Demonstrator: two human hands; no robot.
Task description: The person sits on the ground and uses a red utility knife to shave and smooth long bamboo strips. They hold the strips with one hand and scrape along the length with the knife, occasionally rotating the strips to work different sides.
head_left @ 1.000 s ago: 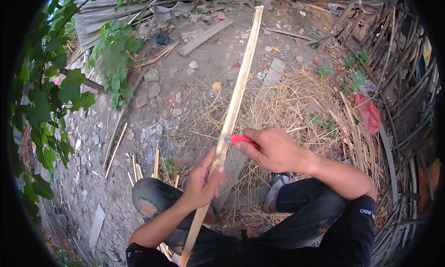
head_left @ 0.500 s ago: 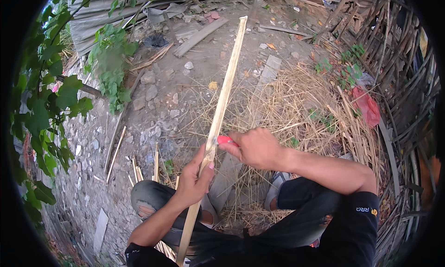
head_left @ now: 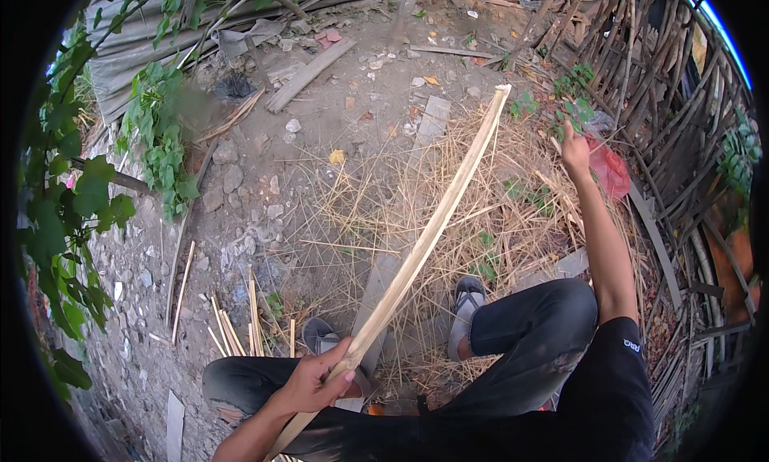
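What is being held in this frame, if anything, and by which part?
The left grip holds the long pale wooden strip around its lower part. Whether the right grip holds anything cannot be told.

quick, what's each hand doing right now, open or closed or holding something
Left hand: closed around the long wooden strip.
Right hand: reached out near the red plastic bag; open, closed or holding, cannot be told.
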